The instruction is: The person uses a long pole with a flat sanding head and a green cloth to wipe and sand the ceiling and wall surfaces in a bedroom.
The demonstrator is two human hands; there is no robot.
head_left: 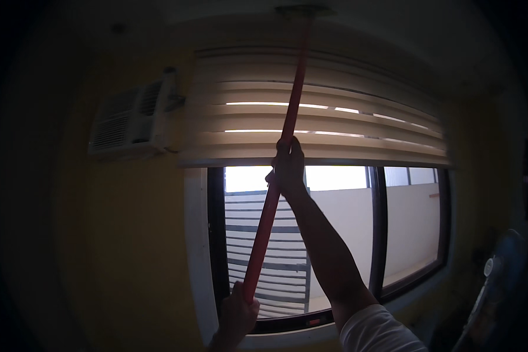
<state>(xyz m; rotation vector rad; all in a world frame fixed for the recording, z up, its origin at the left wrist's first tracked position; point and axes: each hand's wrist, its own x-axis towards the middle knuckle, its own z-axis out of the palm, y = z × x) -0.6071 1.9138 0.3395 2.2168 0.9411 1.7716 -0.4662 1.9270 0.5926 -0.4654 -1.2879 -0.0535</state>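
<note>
A long red pole [264,229] slants up in front of the window. Its dark, flat, greenish head [304,10] is up at the ceiling, too dim to tell whether it is a mop or a broom. My left hand [239,314] is closed round the pole's lower end. Higher up, level with the bottom of the blind, my right hand [288,167] grips the shaft, its arm stretched upward. Whether the head touches the ceiling I cannot tell.
A striped beige roller blind [358,120] covers the window's upper part. Below it are dark-framed sliding panes [379,229], with a slatted grille and pale wall outside. An air conditioner [129,117] juts from the yellow wall at left. A fan [489,267] stands at lower right.
</note>
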